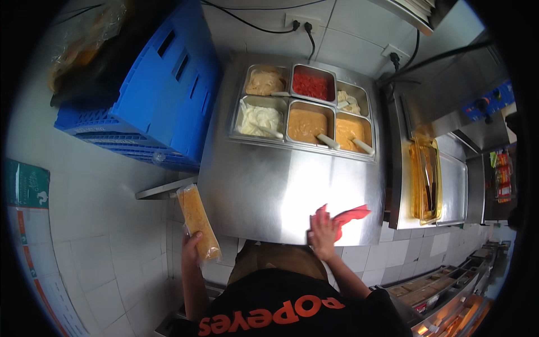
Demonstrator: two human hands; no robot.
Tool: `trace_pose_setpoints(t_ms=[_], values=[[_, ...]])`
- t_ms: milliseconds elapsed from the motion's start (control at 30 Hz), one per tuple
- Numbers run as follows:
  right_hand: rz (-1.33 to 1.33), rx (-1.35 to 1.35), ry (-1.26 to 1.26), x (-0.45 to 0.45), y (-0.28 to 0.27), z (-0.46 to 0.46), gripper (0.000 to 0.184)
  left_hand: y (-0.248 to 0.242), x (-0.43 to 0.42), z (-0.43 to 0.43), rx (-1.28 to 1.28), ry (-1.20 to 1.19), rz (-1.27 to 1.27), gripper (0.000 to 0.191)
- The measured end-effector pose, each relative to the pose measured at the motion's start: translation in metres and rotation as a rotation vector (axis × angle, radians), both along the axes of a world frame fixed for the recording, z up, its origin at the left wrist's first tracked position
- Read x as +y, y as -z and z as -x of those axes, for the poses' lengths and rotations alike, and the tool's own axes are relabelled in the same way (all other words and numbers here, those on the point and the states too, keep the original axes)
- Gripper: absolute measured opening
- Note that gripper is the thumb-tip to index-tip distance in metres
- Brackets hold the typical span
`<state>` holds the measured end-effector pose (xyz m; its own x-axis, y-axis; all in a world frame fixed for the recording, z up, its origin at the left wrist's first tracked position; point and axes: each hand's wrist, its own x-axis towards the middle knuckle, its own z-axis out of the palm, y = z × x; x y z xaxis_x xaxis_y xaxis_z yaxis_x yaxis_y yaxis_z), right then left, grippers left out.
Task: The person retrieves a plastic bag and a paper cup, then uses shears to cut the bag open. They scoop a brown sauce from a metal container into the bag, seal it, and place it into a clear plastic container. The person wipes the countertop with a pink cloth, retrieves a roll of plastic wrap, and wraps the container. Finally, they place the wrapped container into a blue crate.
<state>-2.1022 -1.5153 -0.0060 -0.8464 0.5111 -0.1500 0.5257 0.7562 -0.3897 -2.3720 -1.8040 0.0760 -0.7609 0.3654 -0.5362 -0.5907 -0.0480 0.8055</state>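
My left hand [191,245] grips the lower end of a long, orange-yellow block of what looks like sliced cheese in clear plastic wrap [196,212]. The pack is held just off the left edge of a stainless-steel counter [248,185]. Near the counter's front edge, my right hand [323,231] lies over a bunched red cloth [353,214], pressing it against the metal. Cloth shows on both sides of the fingers; the palm side is hidden. Farther back, steel pans hold white sauce [259,118], a brownish sauce [307,122] and an orange sauce [350,126], each with a pale-handled utensil.
Behind these stand pans of beige spread [263,82], chopped red food [312,84] and a pale mixture [347,101]. A blue plastic crate [168,92] rises at left. An amber tray [426,181] holding dark tongs sits right. Plugged cords [309,31] hang along the wall.
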Motion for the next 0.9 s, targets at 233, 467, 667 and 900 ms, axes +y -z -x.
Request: trace_pose_setpoints(t_ms=[233, 467, 667, 900], values=[[0.864, 0.402, -0.082, 0.062, -0.043, 0.212, 0.033, -0.005, 0.041, 0.029, 0.002, 0.020, 0.010, 0.057], [-0.649, -0.011, -0.290, 0.220, -0.075, 0.383, 0.019, -0.001, 0.042, 0.034, -0.005, -0.094, 0.022, 0.062], [-0.624, -0.323, -0.454, 0.249, -0.066, 0.405, 0.024, 0.001, 0.031, 0.025, -0.001, -0.173, -0.042, 0.059], [-0.265, 0.078, -0.357, 0.237, -0.058, 0.397, 0.037, 0.000, 0.033, 0.023, -0.024, -0.125, -0.079, 0.057]])
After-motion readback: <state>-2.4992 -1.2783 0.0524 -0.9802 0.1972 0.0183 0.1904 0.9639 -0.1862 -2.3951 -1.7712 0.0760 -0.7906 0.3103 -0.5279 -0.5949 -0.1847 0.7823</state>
